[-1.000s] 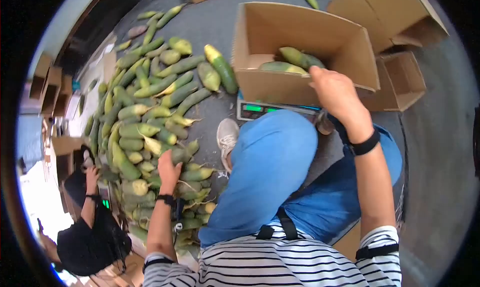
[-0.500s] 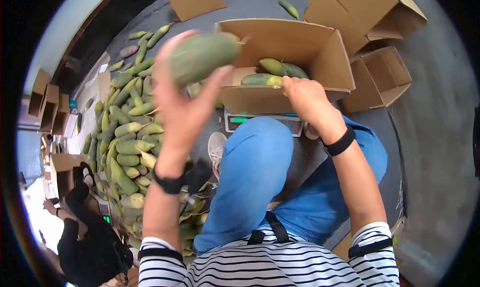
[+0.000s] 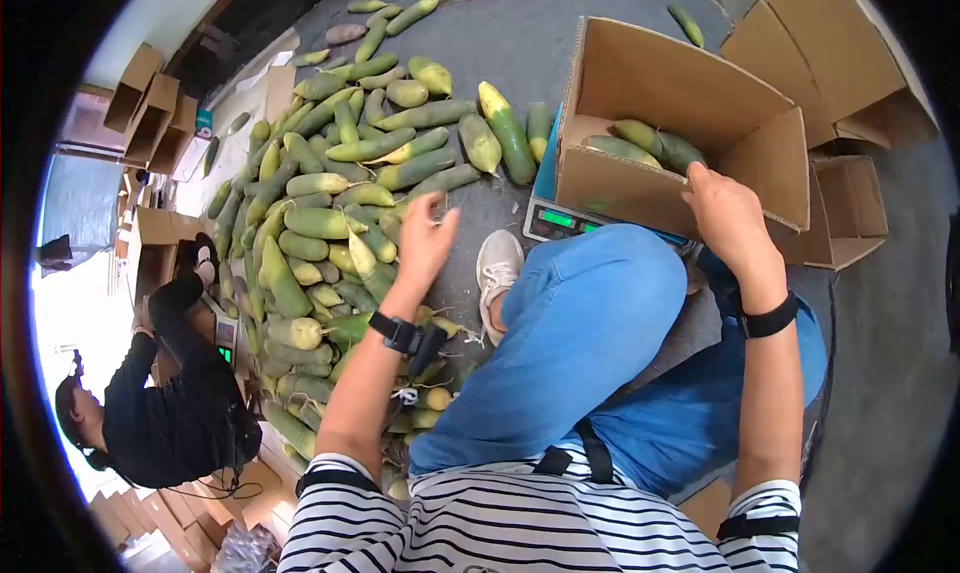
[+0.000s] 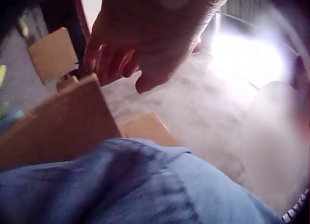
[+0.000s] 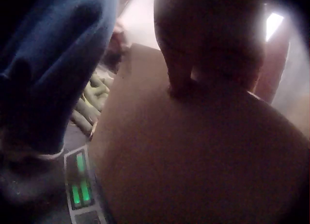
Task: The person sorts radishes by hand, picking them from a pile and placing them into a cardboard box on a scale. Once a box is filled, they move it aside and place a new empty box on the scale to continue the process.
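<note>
My left hand (image 3: 425,243) is empty, its fingers loosely bent, above the right edge of a pile of green radishes (image 3: 325,223). In the left wrist view the same hand (image 4: 145,45) has nothing in its fingers. My right hand (image 3: 730,218) grips the near wall of an open cardboard box (image 3: 620,188), with the thumb (image 5: 179,83) against the outer side. Inside lie a few radishes (image 3: 640,133). Under the box is a scale (image 3: 556,219) with green digits. Two radishes (image 3: 508,133) lie just left of the box.
My bent knee (image 3: 600,283) and shoe (image 3: 497,273) are between the pile and the scale. More cardboard boxes (image 3: 850,208) stand at the right and back. A lone radish (image 3: 686,25) lies behind the box. Another person (image 3: 170,403) sits at the left by a second scale (image 3: 226,338).
My left hand held up a radish half a second ago; now it is empty and lower. An extra radish shows beside the box. My right hand has stayed on the box wall.
</note>
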The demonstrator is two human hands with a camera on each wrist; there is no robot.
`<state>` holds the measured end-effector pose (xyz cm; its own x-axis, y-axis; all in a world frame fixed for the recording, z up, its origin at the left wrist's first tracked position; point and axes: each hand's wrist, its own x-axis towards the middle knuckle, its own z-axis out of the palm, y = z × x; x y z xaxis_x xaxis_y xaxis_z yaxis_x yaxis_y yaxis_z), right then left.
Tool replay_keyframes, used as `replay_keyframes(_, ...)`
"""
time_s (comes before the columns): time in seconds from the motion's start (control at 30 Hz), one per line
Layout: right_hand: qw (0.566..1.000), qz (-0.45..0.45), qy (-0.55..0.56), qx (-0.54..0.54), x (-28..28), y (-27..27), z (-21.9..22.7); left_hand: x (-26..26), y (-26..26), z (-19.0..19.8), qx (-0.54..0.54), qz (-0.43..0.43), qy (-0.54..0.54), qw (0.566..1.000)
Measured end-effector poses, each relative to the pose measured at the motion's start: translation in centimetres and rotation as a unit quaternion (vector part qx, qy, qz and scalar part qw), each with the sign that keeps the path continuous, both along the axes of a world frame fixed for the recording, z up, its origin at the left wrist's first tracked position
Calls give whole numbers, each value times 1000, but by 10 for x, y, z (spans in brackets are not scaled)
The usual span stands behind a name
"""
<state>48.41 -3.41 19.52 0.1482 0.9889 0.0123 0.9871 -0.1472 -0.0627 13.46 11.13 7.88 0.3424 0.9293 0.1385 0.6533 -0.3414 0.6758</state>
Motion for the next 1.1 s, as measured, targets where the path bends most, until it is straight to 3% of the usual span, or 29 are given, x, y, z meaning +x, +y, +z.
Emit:
replay_keyframes(0.1, 1000, 3, -7, 11, -2, -2, 1, -79, 7, -53, 38, 124, 111, 985)
replay_keyframes(0.23, 1000, 16, -8, 13, -2, 1, 4, -139, 17, -85, 23, 237, 199, 951)
replay_keyframes(0.3, 1000, 2, -4, 2, -5, 2, 6, -148, 20, -85, -162, 303, 226, 912)
replay_keyframes(0.43, 999, -23, -23, -15, -9, 3, 12, -189, 27, -142, -141, 287, 204, 925)
replay_keyframes(0.5, 1000, -8, -30, 4, -6, 3, 7, -218, 34, -179, -190, 265, 148, 934)
replay_keyframes(0.57, 999, 2, -44, 16, -5, 3, 5, -212, 30, -169, -178, 263, 167, 934)
replay_keyframes(0.63, 999, -23, -47, -12, -5, 4, 6, -209, 22, -165, -159, 206, 44, 964)
replay_keyframes(0.7, 999, -16, -39, 15, -6, 3, 6, -187, 4, -147, -113, 185, 49, 975)
replay_keyframes(0.77, 999, -26, -30, 19, -7, 3, 6, -145, -17, -101, -130, 165, -1, 978)
replay_keyframes(0.83, 999, -17, -34, 23, -5, 3, -1, -120, -24, -84, -123, 144, -14, 982)
replay_keyframes(0.93, 998, -23, -31, 46, -2, 1, -7, -48, -27, -4, -64, 91, -160, 981)
replay_keyframes(0.97, 998, -23, -26, 52, -1, 1, -10, -30, -22, 13, -90, 93, -256, 958)
replay_keyframes(1.0, 998, -26, -25, 47, -1, 0, -11, -17, -15, 37, -74, 70, -231, 968)
replay_keyframes(1.1, 999, -23, -11, 44, -1, 0, -11, 50, -17, 126, 48, 22, -301, 952)
